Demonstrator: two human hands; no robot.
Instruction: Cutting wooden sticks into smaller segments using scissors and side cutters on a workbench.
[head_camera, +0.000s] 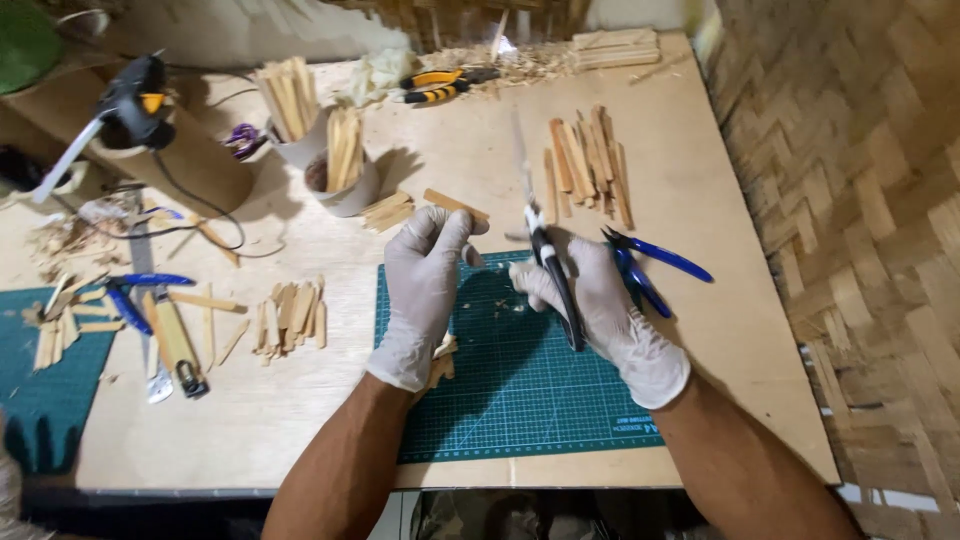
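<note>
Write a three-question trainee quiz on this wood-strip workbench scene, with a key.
1. True or false: the right hand in a white glove holds a black-handled craft knife.
2. What does the gloved left hand pinch?
3. Which lies right of the green cutting mat: A blue-handled pliers, B black glue gun?

Key: 1 true; 2 a flat light wooden strip; 3 A.

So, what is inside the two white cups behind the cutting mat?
Both white cups hold flat wooden sticks standing on end, their tops rising above the rims. The lower ends of the sticks and the bottoms of the cups are hidden by the cup walls.
</note>
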